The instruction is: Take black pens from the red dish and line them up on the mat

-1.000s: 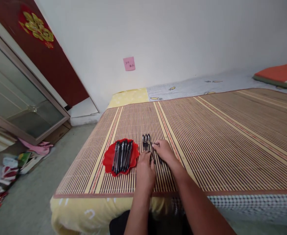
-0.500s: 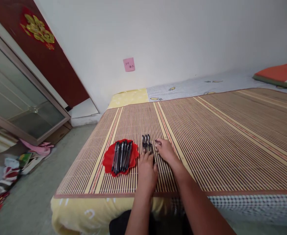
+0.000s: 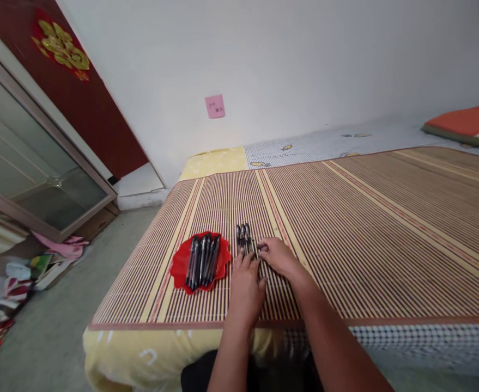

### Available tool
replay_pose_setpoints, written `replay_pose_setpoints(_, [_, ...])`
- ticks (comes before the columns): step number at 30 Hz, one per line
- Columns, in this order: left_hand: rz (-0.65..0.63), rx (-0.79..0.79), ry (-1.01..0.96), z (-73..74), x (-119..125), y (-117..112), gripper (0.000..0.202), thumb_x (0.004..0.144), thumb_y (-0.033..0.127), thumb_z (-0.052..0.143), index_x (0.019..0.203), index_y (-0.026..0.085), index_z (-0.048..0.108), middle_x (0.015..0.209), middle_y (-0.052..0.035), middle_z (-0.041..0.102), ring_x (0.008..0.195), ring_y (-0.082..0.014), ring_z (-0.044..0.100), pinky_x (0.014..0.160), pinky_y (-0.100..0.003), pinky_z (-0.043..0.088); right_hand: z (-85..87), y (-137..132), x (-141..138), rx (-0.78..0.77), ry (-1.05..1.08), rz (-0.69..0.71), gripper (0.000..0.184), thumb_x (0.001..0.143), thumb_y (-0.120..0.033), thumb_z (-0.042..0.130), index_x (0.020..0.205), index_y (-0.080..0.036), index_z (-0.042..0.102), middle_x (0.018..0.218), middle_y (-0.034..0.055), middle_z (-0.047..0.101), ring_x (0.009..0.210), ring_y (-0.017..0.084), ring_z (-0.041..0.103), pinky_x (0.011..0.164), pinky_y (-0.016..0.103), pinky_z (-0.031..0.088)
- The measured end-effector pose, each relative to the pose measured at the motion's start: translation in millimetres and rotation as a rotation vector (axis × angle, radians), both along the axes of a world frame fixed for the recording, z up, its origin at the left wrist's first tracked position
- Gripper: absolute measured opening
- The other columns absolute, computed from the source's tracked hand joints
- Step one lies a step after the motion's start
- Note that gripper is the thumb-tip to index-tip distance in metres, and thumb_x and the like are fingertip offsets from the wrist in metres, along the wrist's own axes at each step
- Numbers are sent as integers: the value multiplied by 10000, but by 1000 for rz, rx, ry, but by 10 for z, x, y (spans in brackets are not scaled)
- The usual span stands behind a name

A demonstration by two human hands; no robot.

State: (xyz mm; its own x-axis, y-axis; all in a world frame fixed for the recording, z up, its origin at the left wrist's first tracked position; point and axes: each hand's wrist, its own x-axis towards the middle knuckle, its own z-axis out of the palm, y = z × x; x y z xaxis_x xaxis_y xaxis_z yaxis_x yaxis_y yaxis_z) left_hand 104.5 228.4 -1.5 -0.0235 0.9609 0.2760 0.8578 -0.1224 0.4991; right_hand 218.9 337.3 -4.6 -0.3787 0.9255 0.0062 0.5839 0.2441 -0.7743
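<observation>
A row of black pens [image 3: 243, 233] lies side by side on the striped bamboo mat, caps pointing away from me. My left hand [image 3: 247, 280] rests over their near ends, fingers stretched forward and spread, hiding the lower barrels. Just right of the row is my right hand [image 3: 278, 255], its fingers bent and slightly apart beside the outermost pen; nothing shows in its grip. To the left, a red scalloped plate [image 3: 179, 267] bears several more black pens [image 3: 202, 260] lying lengthwise.
The bamboo mat [image 3: 345, 234] covers the bed, with yellow bedding [image 3: 153, 354] at its front edge. An orange folded cloth [image 3: 468, 120] lies at the far right. A pink note [image 3: 215, 106] is on the wall. Cloths and other items lie on the floor at left.
My right hand has moved slightly nearer to me, and its fingertips have come closer together beside the pens. My left hand stays over the row with its thumb a little farther out.
</observation>
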Motion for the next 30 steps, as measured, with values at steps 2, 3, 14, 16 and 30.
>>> replay_pose_setpoints(2, [-2, -10, 11, 16, -1, -5, 478, 791, 67, 669, 1261, 156, 662, 1432, -142, 575, 1460, -370, 349, 1201, -547, 327, 36, -19, -23, 6, -11, -22, 305, 821, -98, 598, 1097, -118, 726, 986, 127, 757, 919, 226, 694, 817, 301, 484])
replay_pose_setpoints(3, [-11, -16, 16, 23, -4, -9, 484, 791, 72, 675, 1267, 154, 658, 1438, -141, 569, 1466, -368, 338, 1205, -544, 323, 46, -24, -35, 23, -18, -32, 349, 836, -95, 580, 1161, -115, 705, 1036, 137, 752, 957, 232, 690, 839, 304, 483])
replay_pose_setpoints(14, [-38, -30, 88, 4, -14, -23, 466, 798, 60, 633, 1257, 139, 657, 1508, -154, 495, 1507, -369, 250, 1216, -557, 302, 35, -23, -103, 94, -132, -18, 475, 918, -99, 439, 1347, -166, 632, 1289, 167, 654, 1169, 251, 634, 983, 322, 452])
replay_pose_setpoints(16, [-22, -22, 90, -7, -10, -13, 455, 812, 65, 622, 1259, 140, 657, 1505, -153, 498, 1506, -370, 250, 1215, -564, 302, 29, -21, -100, 94, -137, -13, 469, 920, -99, 432, 1336, -164, 638, 1289, 168, 654, 1180, 251, 629, 995, 327, 451])
replay_pose_setpoints(30, [38, -34, 62, -9, 1, -1, 410, 841, 54, 586, 1229, 142, 683, 1504, -144, 505, 1507, -341, 262, 1219, -552, 302, 16, -32, -107, 109, -134, -8, 488, 928, -105, 419, 1379, -168, 595, 1349, 155, 626, 1241, 239, 599, 1044, 330, 433])
